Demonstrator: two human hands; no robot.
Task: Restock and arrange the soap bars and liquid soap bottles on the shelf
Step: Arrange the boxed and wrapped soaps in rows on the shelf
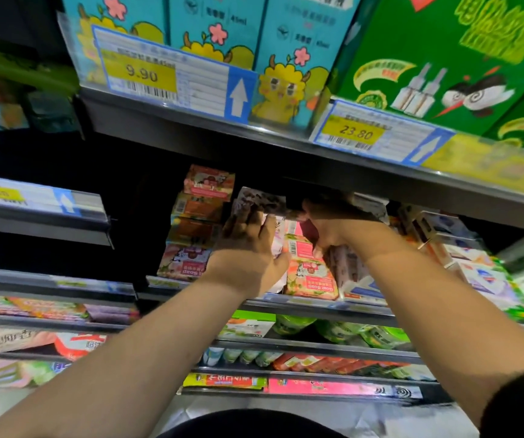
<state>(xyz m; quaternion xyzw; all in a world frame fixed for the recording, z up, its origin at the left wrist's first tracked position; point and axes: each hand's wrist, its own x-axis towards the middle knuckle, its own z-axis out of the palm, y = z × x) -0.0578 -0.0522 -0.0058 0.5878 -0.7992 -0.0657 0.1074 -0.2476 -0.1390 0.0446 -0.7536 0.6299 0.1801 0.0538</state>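
Soap bars (309, 270) boxed, stacked on middle shelf (301, 303), frame centre. Pink/orange stack (197, 222) at 9 o'clock of hands, four or five boxes high, top one tilted, close under upper shelf's underside. White/blue boxes (450, 235) at 3 o'clock, leaning, packed tight.

Left hand (248, 248) reaching in, fingers curled round pale pack (278, 235) standing upright, thumb at front edge; grasping. Right hand (327, 229) just beside, at 2 o'clock of left, fingers wrapped over dark-printed pack (260, 200) high in bay, near underside of upper shelf (286, 143); grasp looks closed, fingertips hidden in shadow. Hands nearly touching, pack faces between them.

Clearance: tight vertically, top packs almost at shelf above. Dark gap at 9 o'clock of pink/orange stack, open room. Right side of bay full. Front lip with price rail runs along shelf edge, boxes flush against it.

Upper shelf: turquoise cartons (216, 33) with yellow cartoon figure, green carton (444, 58) at 1 o'clock, price tags 9.90 (140, 74) and 23.80 (357, 134) on rail.

Below: green pouches (349, 330), then red and pink packs (317, 387) on lower tiers. Left-hand bay at 8 o'clock holds flat pink and red packs (33, 343), blurred. Lighting dim inside bays, bright up top. Dark sleeve (519, 403) at 5 o'clock.
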